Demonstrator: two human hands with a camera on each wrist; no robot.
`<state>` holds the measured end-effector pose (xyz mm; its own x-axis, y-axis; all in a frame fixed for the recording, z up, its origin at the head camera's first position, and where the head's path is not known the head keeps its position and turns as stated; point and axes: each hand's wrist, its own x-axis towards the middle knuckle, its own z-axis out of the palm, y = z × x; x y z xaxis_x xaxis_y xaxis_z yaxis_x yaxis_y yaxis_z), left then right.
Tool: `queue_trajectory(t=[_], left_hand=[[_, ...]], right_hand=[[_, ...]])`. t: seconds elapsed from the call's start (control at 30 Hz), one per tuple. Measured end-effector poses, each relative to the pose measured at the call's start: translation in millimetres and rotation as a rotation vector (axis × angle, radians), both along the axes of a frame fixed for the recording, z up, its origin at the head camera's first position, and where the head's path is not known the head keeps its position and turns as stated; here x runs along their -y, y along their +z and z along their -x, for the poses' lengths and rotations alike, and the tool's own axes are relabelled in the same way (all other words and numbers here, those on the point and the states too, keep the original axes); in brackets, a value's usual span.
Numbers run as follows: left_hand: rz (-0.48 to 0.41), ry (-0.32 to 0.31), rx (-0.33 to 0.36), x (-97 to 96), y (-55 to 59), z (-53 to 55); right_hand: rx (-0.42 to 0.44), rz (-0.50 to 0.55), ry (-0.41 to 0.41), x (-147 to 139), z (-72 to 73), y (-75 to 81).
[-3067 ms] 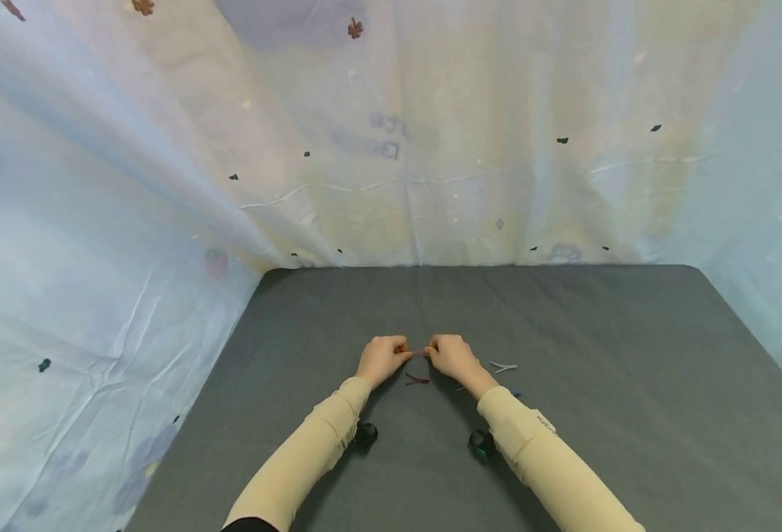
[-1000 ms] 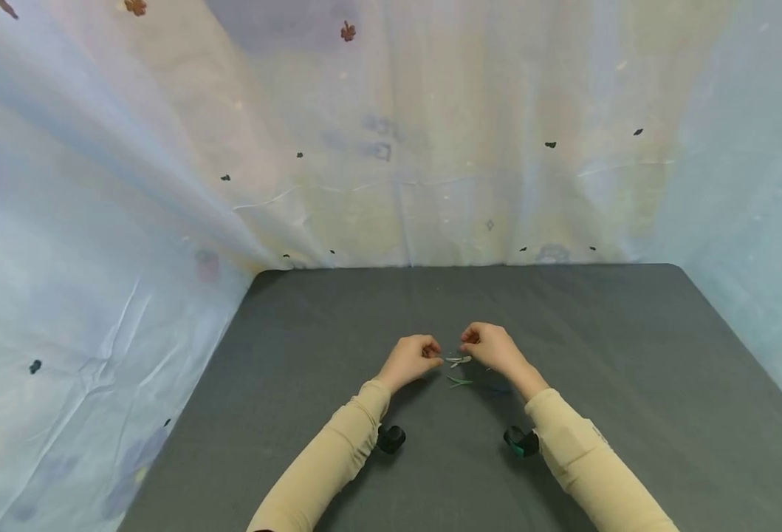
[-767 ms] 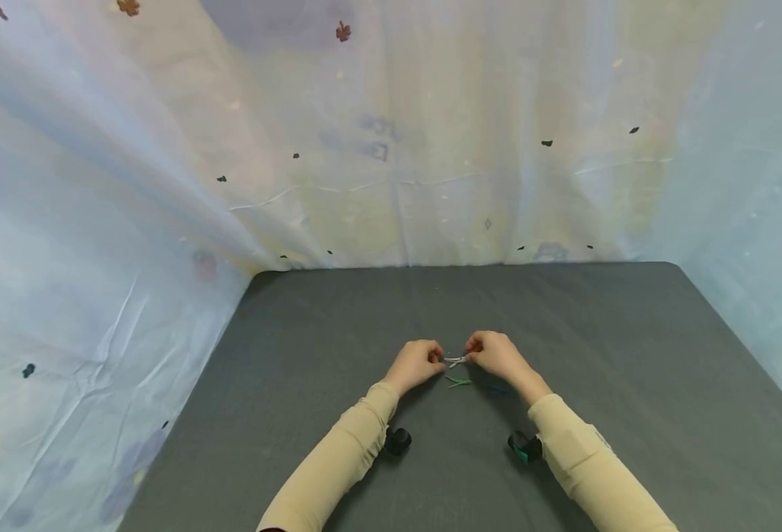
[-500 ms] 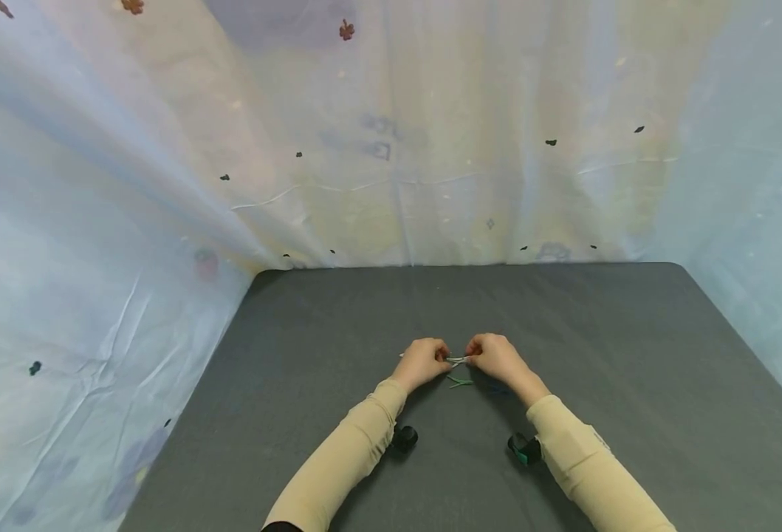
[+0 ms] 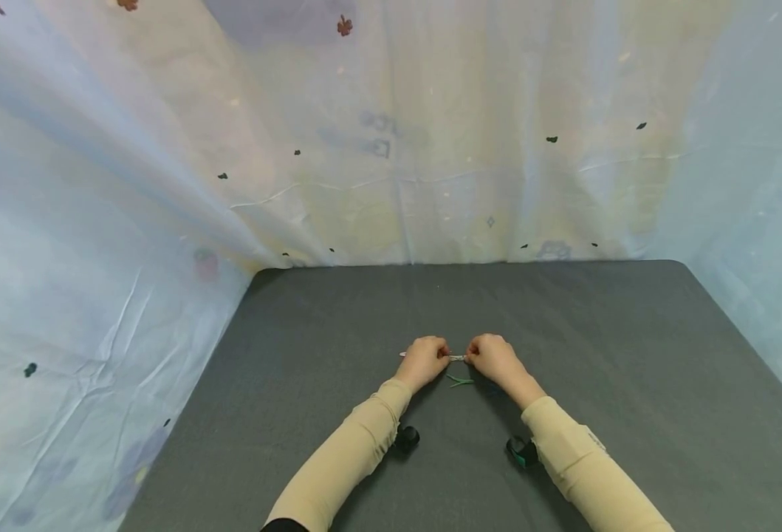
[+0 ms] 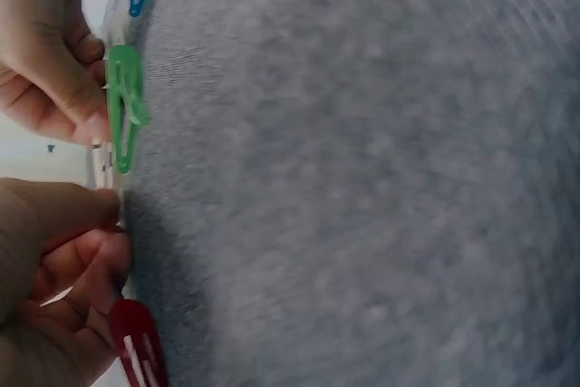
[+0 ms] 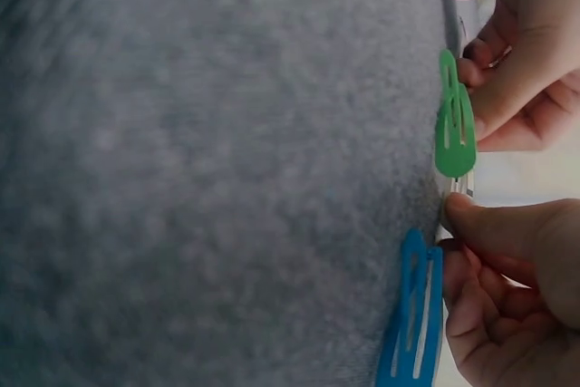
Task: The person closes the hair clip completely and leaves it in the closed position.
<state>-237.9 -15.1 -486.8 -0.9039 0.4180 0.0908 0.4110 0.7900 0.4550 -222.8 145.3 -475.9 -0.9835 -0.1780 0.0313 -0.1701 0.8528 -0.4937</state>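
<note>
A small white snap hair clip [image 5: 457, 358] spans the gap between my hands. My left hand [image 5: 424, 362] pinches its left end. At its right end, my right hand [image 5: 495, 360] pinches it between thumb and fingers. A green hair clip [image 5: 460, 382] with its arms spread lies just in front, and appears large in the right wrist view as the green clip [image 7: 456, 124]. Near my right fingers is a blue hair clip [image 7: 412, 314]. A red hair clip [image 6: 138, 342] lies near my left fingers; the left arm hides it in the head view.
The pale end of another clip [image 5: 402, 354] shows behind my left hand. Dark grey cloth [image 5: 603, 414] covers the table, and a patterned pale curtain [image 5: 457, 148] hangs along its back and sides. Black wrist devices [image 5: 406, 438] hang under both forearms.
Both hands moved right from a pinkish clip to the white one. A second ago the fingers were loose around it; now both ends are pinched, and its spread arms lie together.
</note>
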Motion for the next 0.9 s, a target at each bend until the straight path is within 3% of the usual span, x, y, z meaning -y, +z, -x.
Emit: queue_trajectory(t=[0.23,0.67,0.9], left_hand=[[0.051,-0.01,-0.088,-5.6,4.1,-1.7],[0.021,-0.003,-0.073,-7.8,1.7,1.8],[0.023,-0.016,-0.064,-8.1,-0.4,4.3]], right_hand=[[-0.024,-0.039,-0.011,2.9,-1.7,1.3],[-0.032,-0.106,-0.026,4.8,-2.7,2.5],[0.02,-0.067,0.016,-0.7,-4.5,6.8]])
